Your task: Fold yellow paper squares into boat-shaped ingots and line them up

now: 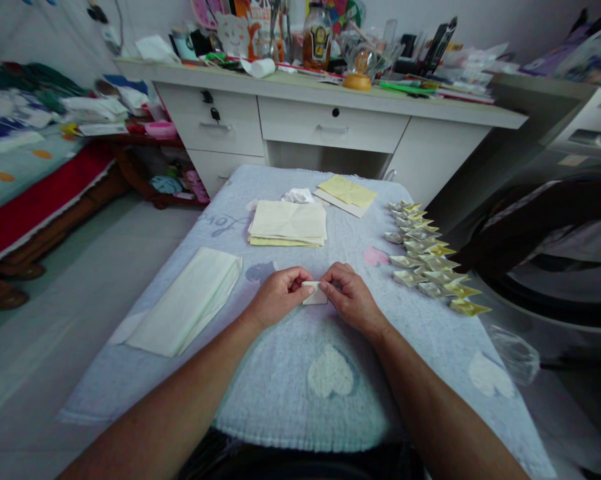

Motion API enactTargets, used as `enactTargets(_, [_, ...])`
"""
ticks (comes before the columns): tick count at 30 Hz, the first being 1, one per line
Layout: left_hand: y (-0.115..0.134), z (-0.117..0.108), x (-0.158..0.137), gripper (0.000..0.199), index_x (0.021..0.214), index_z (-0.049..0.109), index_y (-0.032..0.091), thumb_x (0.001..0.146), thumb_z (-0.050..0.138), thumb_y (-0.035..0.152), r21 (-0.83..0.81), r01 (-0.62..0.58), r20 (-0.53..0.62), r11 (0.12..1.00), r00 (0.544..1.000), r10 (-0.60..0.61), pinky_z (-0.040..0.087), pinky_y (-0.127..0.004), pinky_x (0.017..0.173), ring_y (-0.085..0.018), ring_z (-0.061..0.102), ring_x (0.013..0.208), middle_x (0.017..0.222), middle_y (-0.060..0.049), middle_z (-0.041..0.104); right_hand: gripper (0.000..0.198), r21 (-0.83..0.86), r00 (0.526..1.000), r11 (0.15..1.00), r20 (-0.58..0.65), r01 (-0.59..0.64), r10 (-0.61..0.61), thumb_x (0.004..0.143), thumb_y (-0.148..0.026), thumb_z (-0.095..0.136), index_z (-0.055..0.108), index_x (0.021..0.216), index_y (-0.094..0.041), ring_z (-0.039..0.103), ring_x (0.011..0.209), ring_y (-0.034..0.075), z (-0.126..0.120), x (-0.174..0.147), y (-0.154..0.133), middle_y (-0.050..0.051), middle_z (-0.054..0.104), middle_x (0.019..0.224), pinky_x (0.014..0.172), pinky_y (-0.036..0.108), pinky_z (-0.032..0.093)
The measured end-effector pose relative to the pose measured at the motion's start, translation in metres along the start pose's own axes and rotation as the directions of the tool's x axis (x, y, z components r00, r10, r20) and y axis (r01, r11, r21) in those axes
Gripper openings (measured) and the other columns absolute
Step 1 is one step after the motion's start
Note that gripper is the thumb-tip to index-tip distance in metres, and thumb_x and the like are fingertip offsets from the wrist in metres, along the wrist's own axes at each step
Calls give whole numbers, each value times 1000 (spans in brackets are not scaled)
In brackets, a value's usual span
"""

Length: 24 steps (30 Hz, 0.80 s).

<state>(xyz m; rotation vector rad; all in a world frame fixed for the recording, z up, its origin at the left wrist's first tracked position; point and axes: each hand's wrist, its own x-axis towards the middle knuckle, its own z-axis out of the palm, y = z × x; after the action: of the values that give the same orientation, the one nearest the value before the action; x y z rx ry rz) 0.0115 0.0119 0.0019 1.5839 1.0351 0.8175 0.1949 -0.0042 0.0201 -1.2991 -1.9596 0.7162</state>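
A small piece of folded pale paper [314, 295] is held up between my two hands, just over the cloth-covered table. My left hand [281, 291] pinches its left edge with thumb and fingers. On the opposite side, my right hand [350, 297] grips the upper right edge the same way. Beyond the hands lies a stack of cream and yellow paper sheets [288, 222]. Rows of small folded paper boats [428, 257], cream and yellow, stand along the table's right side.
A long folded pale paper bundle [188, 300] lies on the left of the tablecloth [280, 387]. Yellow and white sheets [348, 193] and a crumpled white tissue [298, 195] are at the back. Past them stands a cluttered white desk [330, 127]; a washing machine [588, 140] is at right.
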Motion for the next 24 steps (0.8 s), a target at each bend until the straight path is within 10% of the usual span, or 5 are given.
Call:
enactTargets(11, [5, 1, 0, 23, 77, 53, 16, 79, 66, 35, -287, 44, -32, 957, 998, -55, 41, -21, 56, -10, 56, 57, 63, 1, 60, 28, 158, 997, 984, 45, -76, 70, 82, -45, 64, 62, 82, -17, 51, 78, 17, 9, -2, 6, 1, 58, 77, 71, 28, 39])
enactTargets(24, [0, 1, -1, 18, 79, 65, 14, 79, 64, 32, -64, -27, -64, 998, 998, 23, 37, -23, 60, -10, 49, 63, 69, 2, 57, 15, 104, 996, 994, 84, -15, 7, 82, -26, 61, 57, 70, -19, 49, 72, 15, 9, -2, 2, -1, 53, 70, 68, 27, 37])
